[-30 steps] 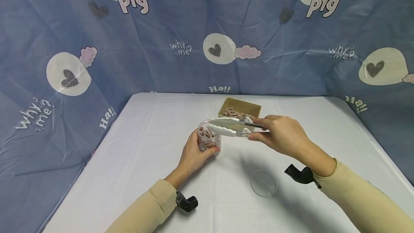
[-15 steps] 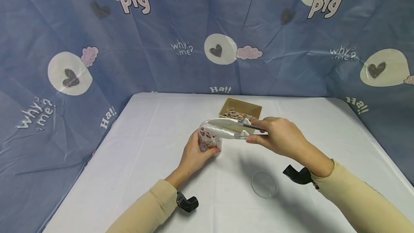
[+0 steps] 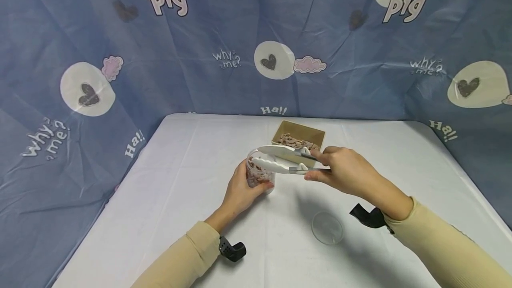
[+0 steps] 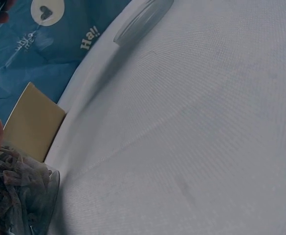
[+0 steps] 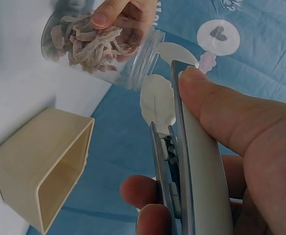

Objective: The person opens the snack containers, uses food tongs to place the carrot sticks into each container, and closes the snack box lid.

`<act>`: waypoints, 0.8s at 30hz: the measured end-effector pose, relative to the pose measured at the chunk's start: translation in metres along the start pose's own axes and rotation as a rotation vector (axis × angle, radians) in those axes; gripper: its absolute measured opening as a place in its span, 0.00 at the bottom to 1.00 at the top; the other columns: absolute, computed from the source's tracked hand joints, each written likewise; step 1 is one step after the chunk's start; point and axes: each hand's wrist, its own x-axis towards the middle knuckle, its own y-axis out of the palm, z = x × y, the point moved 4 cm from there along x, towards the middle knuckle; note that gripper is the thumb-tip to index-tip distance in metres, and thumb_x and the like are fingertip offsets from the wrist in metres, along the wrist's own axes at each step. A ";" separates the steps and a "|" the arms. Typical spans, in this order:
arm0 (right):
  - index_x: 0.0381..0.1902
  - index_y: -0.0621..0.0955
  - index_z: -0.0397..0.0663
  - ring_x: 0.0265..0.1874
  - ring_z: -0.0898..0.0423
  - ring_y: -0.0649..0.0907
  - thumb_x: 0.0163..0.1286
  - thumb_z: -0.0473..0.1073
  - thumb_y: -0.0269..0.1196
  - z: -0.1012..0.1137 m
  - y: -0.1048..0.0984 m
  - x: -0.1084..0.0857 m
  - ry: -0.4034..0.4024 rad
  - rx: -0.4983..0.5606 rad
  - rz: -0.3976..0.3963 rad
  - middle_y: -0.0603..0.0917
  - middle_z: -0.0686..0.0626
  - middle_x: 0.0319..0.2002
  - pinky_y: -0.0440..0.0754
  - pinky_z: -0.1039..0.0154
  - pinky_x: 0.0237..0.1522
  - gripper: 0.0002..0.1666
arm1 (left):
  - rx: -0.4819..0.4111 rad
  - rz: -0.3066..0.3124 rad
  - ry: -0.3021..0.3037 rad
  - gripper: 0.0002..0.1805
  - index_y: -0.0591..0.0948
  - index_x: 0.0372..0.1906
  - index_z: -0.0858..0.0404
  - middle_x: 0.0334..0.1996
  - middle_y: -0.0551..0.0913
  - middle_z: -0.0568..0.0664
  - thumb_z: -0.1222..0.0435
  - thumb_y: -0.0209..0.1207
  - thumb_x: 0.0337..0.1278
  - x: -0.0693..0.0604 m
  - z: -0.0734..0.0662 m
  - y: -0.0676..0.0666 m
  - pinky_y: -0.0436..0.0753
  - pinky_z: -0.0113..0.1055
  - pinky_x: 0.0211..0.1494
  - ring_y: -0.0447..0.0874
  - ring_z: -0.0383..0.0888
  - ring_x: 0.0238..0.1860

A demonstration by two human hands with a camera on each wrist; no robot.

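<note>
A clear jar partly filled with brownish dried strips stands on the white table, its mouth uncovered. My left hand grips its side, thumb across the front; in the left wrist view only a fingertip shows above the strips in the jar. My right hand holds a pair of tongs with white scalloped heads and metal arms. Both tong heads are parted at the jar's mouth; in the right wrist view no strip shows between the tongs' heads.
Behind the jar sits a tan rectangular box with more brownish strips inside. A clear round lid lies on the table nearer to me, right of the jar. Blue printed cloth hangs behind and beside the table.
The tongs' heads have spread further apart, the lower one dipping slightly at the jar's mouth. My right hand has shifted slightly left and down. The left hand keeps its grip on the jar.
</note>
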 end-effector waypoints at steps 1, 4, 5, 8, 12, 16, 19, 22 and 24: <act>0.56 0.82 0.37 0.19 0.63 0.73 0.58 0.57 0.71 0.000 0.000 0.000 -0.002 -0.001 -0.001 0.82 0.50 0.25 0.76 0.63 0.25 0.35 | 0.001 0.002 0.000 0.51 0.63 0.72 0.60 0.64 0.73 0.55 0.50 0.75 0.43 0.000 0.000 0.000 0.68 0.51 0.73 0.71 0.52 0.67; 0.56 0.82 0.38 0.19 0.63 0.72 0.58 0.57 0.71 -0.001 0.001 0.000 -0.004 -0.002 -0.001 0.81 0.50 0.25 0.76 0.63 0.24 0.36 | -0.004 0.005 0.000 0.50 0.63 0.72 0.60 0.64 0.74 0.55 0.50 0.75 0.43 0.000 0.000 0.000 0.69 0.51 0.73 0.72 0.52 0.67; 0.56 0.82 0.38 0.18 0.63 0.72 0.58 0.57 0.71 -0.001 0.001 0.000 -0.005 -0.003 -0.001 0.81 0.50 0.24 0.76 0.63 0.24 0.36 | -0.004 0.006 -0.001 0.50 0.63 0.72 0.60 0.64 0.74 0.55 0.50 0.75 0.44 0.000 0.000 0.000 0.69 0.51 0.73 0.72 0.52 0.67; 0.57 0.82 0.38 0.18 0.63 0.72 0.58 0.57 0.71 -0.001 0.001 0.000 -0.007 -0.003 -0.002 0.81 0.50 0.25 0.75 0.63 0.24 0.36 | -0.003 0.006 0.001 0.50 0.63 0.72 0.60 0.64 0.74 0.55 0.50 0.75 0.44 0.001 0.000 0.000 0.69 0.51 0.72 0.72 0.52 0.66; 0.56 0.82 0.38 0.18 0.63 0.73 0.58 0.57 0.71 -0.001 0.002 0.000 -0.023 -0.001 -0.005 0.81 0.50 0.24 0.76 0.64 0.23 0.35 | 0.000 0.003 0.003 0.50 0.63 0.72 0.60 0.64 0.74 0.55 0.50 0.75 0.44 0.000 0.002 0.001 0.69 0.51 0.72 0.72 0.52 0.66; 0.56 0.82 0.37 0.18 0.63 0.75 0.58 0.56 0.71 0.000 0.001 0.000 -0.033 0.005 0.000 0.82 0.49 0.25 0.76 0.64 0.22 0.35 | 0.010 -0.004 0.008 0.50 0.64 0.71 0.59 0.63 0.75 0.54 0.50 0.75 0.43 0.001 0.001 0.001 0.70 0.50 0.72 0.73 0.52 0.65; 0.56 0.82 0.37 0.18 0.63 0.75 0.58 0.55 0.72 0.000 0.000 0.000 -0.030 0.015 0.006 0.82 0.48 0.26 0.76 0.64 0.22 0.35 | 0.022 -0.004 0.007 0.50 0.63 0.72 0.59 0.62 0.75 0.54 0.50 0.75 0.43 0.002 0.001 0.001 0.71 0.49 0.72 0.73 0.52 0.65; 0.56 0.82 0.36 0.18 0.63 0.74 0.58 0.55 0.72 0.000 0.000 0.000 -0.034 0.015 0.002 0.82 0.48 0.26 0.76 0.65 0.22 0.35 | 0.026 -0.002 -0.002 0.51 0.63 0.72 0.58 0.62 0.75 0.54 0.49 0.75 0.43 0.001 0.001 0.001 0.70 0.50 0.72 0.73 0.52 0.65; 0.56 0.82 0.36 0.17 0.64 0.74 0.57 0.54 0.72 -0.001 0.001 0.000 -0.034 0.015 -0.002 0.81 0.48 0.25 0.76 0.65 0.22 0.35 | 0.027 -0.001 -0.007 0.50 0.63 0.72 0.58 0.63 0.74 0.54 0.49 0.75 0.43 0.001 0.001 0.001 0.70 0.50 0.72 0.73 0.52 0.65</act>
